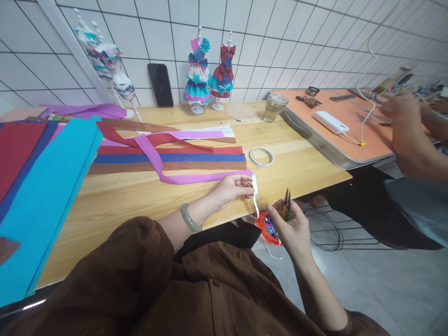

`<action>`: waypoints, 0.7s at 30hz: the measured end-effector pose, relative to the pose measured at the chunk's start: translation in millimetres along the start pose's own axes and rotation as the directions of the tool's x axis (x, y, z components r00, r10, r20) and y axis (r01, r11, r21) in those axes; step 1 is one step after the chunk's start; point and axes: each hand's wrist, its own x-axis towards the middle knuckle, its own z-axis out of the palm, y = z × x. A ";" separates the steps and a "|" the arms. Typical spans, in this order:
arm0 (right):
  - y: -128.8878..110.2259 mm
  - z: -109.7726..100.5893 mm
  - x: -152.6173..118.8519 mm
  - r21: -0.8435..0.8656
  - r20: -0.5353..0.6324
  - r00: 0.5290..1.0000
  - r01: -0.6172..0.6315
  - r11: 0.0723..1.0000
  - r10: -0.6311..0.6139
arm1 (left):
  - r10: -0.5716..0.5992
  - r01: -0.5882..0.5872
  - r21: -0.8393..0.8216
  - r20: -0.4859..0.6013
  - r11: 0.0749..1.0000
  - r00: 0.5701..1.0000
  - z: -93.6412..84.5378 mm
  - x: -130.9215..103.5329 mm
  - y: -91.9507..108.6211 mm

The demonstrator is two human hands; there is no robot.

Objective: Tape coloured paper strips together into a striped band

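My left hand (235,190), with a green bangle at the wrist, pinches a narrow white strip (255,193) near the table's front edge. The strip hangs down over the edge. In my right hand (292,228) is a small pair of scissors (287,205), blades pointing up, fingers curled round it. A purple crepe strip (196,178) reaches from the left up to my left hand's fingertips. Just behind the hands, a roll of white tape (262,157) lies flat on the wood. Red, blue and brown strips (168,157) lie side by side to the left.
Large turquoise paper (52,200) covers the table's left. Behind stand a phone (160,85), dressed mini mannequins (198,77) and a glass (275,108). At the right, another person's hands (406,121) are over an orange mat (371,147). Below the edge hangs a colourful bag (268,227).
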 end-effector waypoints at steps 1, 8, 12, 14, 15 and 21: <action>-1.2 1.6 2.4 0.012 0.002 1.000 0.016 1.000 -0.016 | -0.003 0.003 -0.004 0.002 1.000 1.000 0.4 -0.4 0.5; -8.2 11.6 17.9 0.116 0.191 0.981 -0.070 0.991 0.047 | -0.001 0.002 -0.010 0.032 1.000 0.999 0.4 -1.1 0.7; -4.5 12.7 21.1 0.108 0.219 0.974 -0.079 0.991 0.053 | 0.014 -0.015 0.040 0.021 0.999 1.000 0.1 -0.9 -1.2; -2.2 11.8 21.6 0.102 0.223 0.973 -0.093 0.990 0.068 | 0.018 -0.020 0.085 0.022 0.996 1.000 0.3 -0.5 -2.0; -1.3 11.2 21.6 0.102 0.223 0.972 -0.099 0.990 0.074 | 0.024 -0.026 0.103 0.022 0.994 0.999 0.3 0.0 -2.5; 0.0 9.2 19.4 0.170 0.267 0.959 -0.146 0.975 0.097 | 0.114 -0.105 0.179 -0.039 0.978 0.993 -4.5 6.9 -4.9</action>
